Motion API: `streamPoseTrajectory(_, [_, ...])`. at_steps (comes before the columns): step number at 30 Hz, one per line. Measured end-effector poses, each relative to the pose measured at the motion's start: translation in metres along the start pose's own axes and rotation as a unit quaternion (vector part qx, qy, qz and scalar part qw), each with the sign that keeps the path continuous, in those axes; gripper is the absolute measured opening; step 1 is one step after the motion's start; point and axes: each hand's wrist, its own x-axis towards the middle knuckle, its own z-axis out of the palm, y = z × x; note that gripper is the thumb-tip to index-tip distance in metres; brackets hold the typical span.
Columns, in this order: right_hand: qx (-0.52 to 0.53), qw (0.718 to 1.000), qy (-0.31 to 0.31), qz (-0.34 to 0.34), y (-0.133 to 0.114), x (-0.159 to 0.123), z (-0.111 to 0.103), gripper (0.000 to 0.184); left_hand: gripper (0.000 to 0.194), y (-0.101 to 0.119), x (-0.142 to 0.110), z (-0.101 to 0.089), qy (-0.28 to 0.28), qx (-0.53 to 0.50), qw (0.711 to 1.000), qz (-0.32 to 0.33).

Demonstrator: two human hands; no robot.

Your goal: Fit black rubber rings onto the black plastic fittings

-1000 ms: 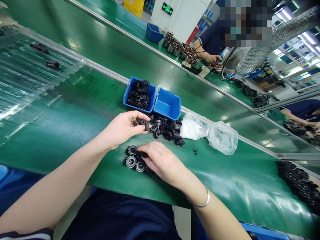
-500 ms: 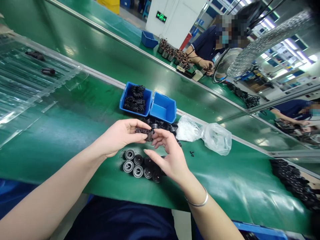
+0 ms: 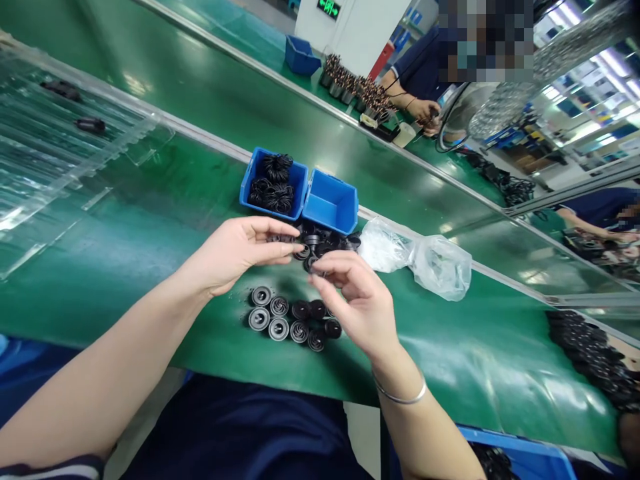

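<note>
My left hand [image 3: 240, 253] is closed, with a small dark ribbed part [image 3: 281, 238] between its thumb and fingers, mostly covered by them. Close by on the right, my right hand [image 3: 357, 293] has thumb and fingertips drawn together in a pinch; what lies between them is too small to make out. A gap separates the two hands. Below them, several round cup-like parts stand in rows on the green table, grey ones [image 3: 259, 319] at the left and black ones [image 3: 317, 309] at the right. Behind the fingers lies a pile of black round parts [image 3: 337, 240].
A blue bin [image 3: 245, 193] holds black rings, with a second blue bin [image 3: 330, 200] beside it. Clear plastic bags [image 3: 440, 267] lie to the right. Clear ribbed trays [image 3: 50, 167] cover the left. A co-worker's hand [image 3: 425, 110] is beyond the metal rail.
My hands have drawn apart, the right one moving off to the right and closing into a pinch. More of the black cup-like parts shows below. The whole view has shifted slightly.
</note>
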Motion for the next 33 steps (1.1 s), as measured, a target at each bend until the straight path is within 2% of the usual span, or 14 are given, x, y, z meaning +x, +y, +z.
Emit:
streamPoseTrajectory(3, [-0.015, 0.989, -0.143, -0.033, -0.010, -0.013, -0.002, 0.017, 0.029, -0.001, 0.001, -0.001, 0.014, 0.015, 1.000, 0.021])
streamPoseTrajectory(6, [-0.030, 0.974, -0.218, -0.046, -0.010, -0.027, 0.006, 0.028, 0.031, -0.002, 0.000, 0.000, 0.003, 0.040, 0.999, 0.017])
streamPoseTrajectory(12, [-0.074, 0.967, -0.235, -0.068, -0.003, -0.035, 0.018, 0.029, 0.030, -0.002, 0.000, -0.001, -0.008, 0.055, 0.998, 0.017])
streamPoseTrajectory(18, [-0.092, 0.965, -0.225, -0.096, -0.004, -0.033, 0.019, 0.030, 0.027, -0.003, 0.000, -0.002, -0.024, 0.060, 0.998, 0.004])
streamPoseTrajectory(25, [-0.128, 0.953, -0.259, -0.087, -0.008, -0.029, 0.014, 0.030, 0.028, -0.002, 0.000, -0.002, -0.027, 0.079, 0.997, 0.000])
streamPoseTrajectory(27, [-0.114, 0.964, -0.230, -0.066, -0.010, -0.024, 0.007, 0.036, 0.030, -0.002, 0.000, -0.001, -0.024, 0.092, 0.995, 0.001])
streamPoseTrajectory(31, [-0.076, 0.995, -0.071, 0.001, -0.009, -0.008, 0.001, 0.041, 0.035, -0.004, -0.002, 0.002, -0.043, 0.126, 0.990, 0.041])
streamPoseTrajectory(33, [-0.050, 0.998, -0.023, 0.022, -0.003, 0.000, 0.004, 0.043, 0.038, -0.006, -0.003, 0.002, -0.072, 0.140, 0.986, 0.056])
